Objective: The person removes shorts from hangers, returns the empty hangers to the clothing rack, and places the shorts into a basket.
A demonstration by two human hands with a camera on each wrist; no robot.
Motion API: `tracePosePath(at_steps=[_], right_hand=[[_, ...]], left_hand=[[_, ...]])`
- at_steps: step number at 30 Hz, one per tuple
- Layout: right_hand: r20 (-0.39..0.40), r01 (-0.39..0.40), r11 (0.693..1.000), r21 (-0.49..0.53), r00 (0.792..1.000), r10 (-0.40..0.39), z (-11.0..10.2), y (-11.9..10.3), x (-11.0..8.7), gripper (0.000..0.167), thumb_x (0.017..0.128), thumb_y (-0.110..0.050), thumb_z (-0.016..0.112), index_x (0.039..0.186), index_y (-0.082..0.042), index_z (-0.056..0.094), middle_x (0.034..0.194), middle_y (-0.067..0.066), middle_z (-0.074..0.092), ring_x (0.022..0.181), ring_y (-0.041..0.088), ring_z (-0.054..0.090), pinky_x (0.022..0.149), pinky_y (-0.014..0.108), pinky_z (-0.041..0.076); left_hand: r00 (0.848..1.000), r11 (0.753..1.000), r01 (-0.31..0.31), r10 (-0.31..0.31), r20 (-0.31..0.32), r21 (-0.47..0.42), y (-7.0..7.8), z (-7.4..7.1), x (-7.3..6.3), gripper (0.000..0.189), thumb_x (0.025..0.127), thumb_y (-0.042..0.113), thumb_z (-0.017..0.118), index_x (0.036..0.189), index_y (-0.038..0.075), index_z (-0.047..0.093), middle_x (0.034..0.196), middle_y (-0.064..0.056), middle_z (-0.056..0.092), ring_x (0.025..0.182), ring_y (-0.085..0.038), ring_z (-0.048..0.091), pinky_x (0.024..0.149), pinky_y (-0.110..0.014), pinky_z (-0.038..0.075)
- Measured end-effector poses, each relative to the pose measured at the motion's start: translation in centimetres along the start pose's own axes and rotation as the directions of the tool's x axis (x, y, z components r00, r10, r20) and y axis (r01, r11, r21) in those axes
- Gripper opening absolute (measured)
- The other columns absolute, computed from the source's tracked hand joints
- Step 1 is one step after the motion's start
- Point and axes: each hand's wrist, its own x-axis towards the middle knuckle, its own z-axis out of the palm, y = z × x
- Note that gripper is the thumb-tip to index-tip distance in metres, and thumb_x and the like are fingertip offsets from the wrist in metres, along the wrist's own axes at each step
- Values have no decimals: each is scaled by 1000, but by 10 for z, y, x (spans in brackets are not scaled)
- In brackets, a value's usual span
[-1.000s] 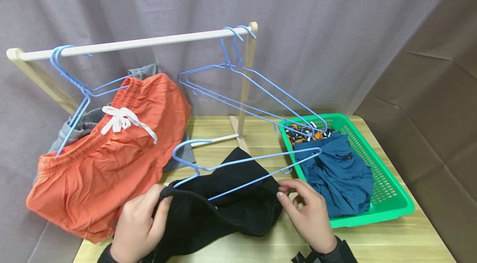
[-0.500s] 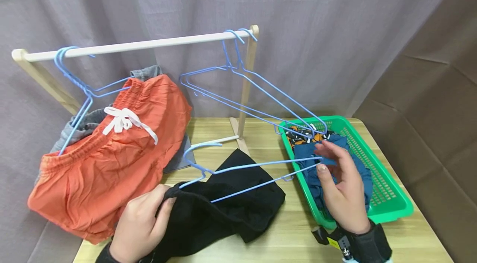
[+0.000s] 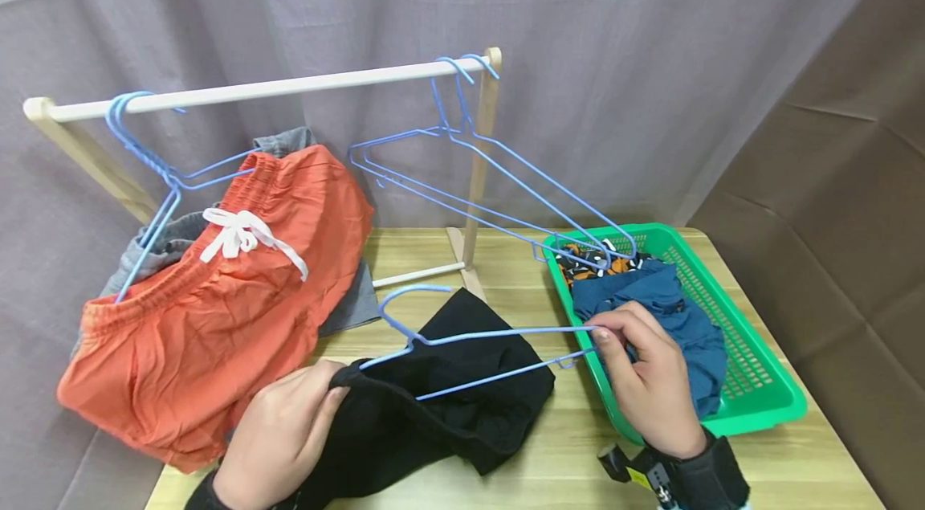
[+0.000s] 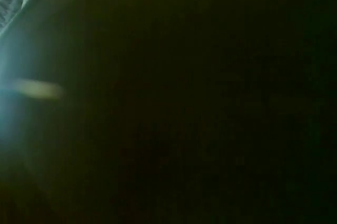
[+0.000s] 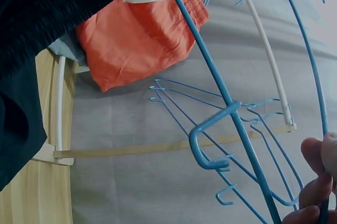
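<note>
A black garment [image 3: 405, 430] with a gathered waistband lies loosely bunched at the front of the table. My left hand [image 3: 278, 434] grips its waistband at the left side. One end of a blue clothes hanger [image 3: 491, 333] runs into the waist opening near those fingers, its hook up. At the hanger's other end, my right hand [image 3: 650, 381] pinches the corner between thumb and fingers, over the basket's near left edge. In the right wrist view, the right fingers [image 5: 321, 176] curl round the hanger's wire. The left wrist view is almost wholly dark.
Behind stands a wooden rack [image 3: 289, 82], with orange shorts [image 3: 231, 333] and grey clothing [image 3: 350, 305] hung at its left. Two bare blue hangers [image 3: 499, 173] hang at its right end. A green basket [image 3: 766, 365] holds blue [image 3: 697, 349] and patterned clothes [image 3: 578, 265].
My right hand has let go of the black garment's right edge, moved right and taken the hanger's free end. The hanger has shifted slightly down and right; the left hand keeps its grip.
</note>
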Motion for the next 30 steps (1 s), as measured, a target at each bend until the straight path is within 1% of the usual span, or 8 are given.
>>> tracePosePath(at_steps=[4, 10, 14, 16, 19, 22, 26, 30], right_hand=[[-56, -32, 999, -11, 998, 32, -5, 2, -2, 20, 100, 12, 71, 105, -6, 77, 95, -4, 62, 80, 6, 49, 71, 22, 38], [-144, -64, 998, 11, 987, 65, -19, 12, -4, 14, 103, 12, 67, 105, 2, 77, 98, -1, 63, 79, 6, 49, 66, 18, 38], [-183, -85, 996, 22, 979, 87, -26, 19, -7, 13, 103, 12, 66, 106, 5, 77, 98, -4, 63, 81, 6, 50, 67, 17, 38], [-203, -111, 994, 23, 973, 113, -29, 22, -9, 14, 103, 14, 65, 106, 7, 76, 98, -7, 63, 81, 6, 51, 67, 16, 38], [-227, -130, 991, 36, 964, 135, -35, 24, -11, 13, 103, 15, 64, 107, 9, 75, 97, -6, 63, 79, 6, 50, 66, 16, 38], [-246, -143, 988, 53, 957, 152, -42, 25, -12, 12, 104, 14, 64, 108, 12, 74, 95, -5, 63, 77, 6, 49, 65, 16, 38], [-277, -160, 984, 75, 945, 175, -50, 26, -13, 11, 106, 9, 64, 109, 15, 73, 97, -5, 66, 80, 5, 54, 69, 14, 42], [-317, -172, 982, 77, 929, 188, -58, 30, -15, 12, 106, 9, 64, 109, 18, 71, 100, -9, 67, 86, 5, 57, 73, 12, 43]], left_hand=[[1000, 1000, 1, -1, 6, 12, 0, -1, 0, 44, 121, 36, 37, 114, 10, 71, 99, 3, 72, 88, -16, 72, 78, -38, 56], [1000, 1000, 17, -17, -7, 26, -1, -5, -3, 45, 121, 37, 37, 114, 9, 71, 99, 3, 71, 87, -16, 69, 79, -38, 54], [999, 999, 35, -35, -8, 13, -1, -8, -4, 45, 121, 37, 37, 115, 9, 71, 100, 3, 70, 88, -15, 68, 81, -36, 53], [999, 999, 42, -42, -10, 8, -1, -9, -4, 45, 121, 37, 37, 115, 9, 71, 100, 3, 69, 88, -15, 67, 82, -36, 52], [999, 999, 51, -51, -15, 4, -2, -9, -4, 45, 121, 37, 37, 114, 8, 71, 100, 3, 68, 89, -15, 65, 83, -35, 50], [998, 999, 37, -37, -44, -4, -3, -9, -4, 45, 121, 37, 38, 112, 8, 71, 99, 4, 65, 88, -13, 63, 83, -33, 49], [997, 1000, 16, -17, -74, -19, -5, -7, -4, 42, 121, 36, 40, 109, 10, 70, 97, 8, 62, 87, -10, 60, 81, -29, 47], [998, 999, 35, -36, -53, -26, -6, -9, -5, 43, 121, 37, 39, 111, 9, 70, 100, 6, 65, 90, -13, 63, 86, -30, 48]])
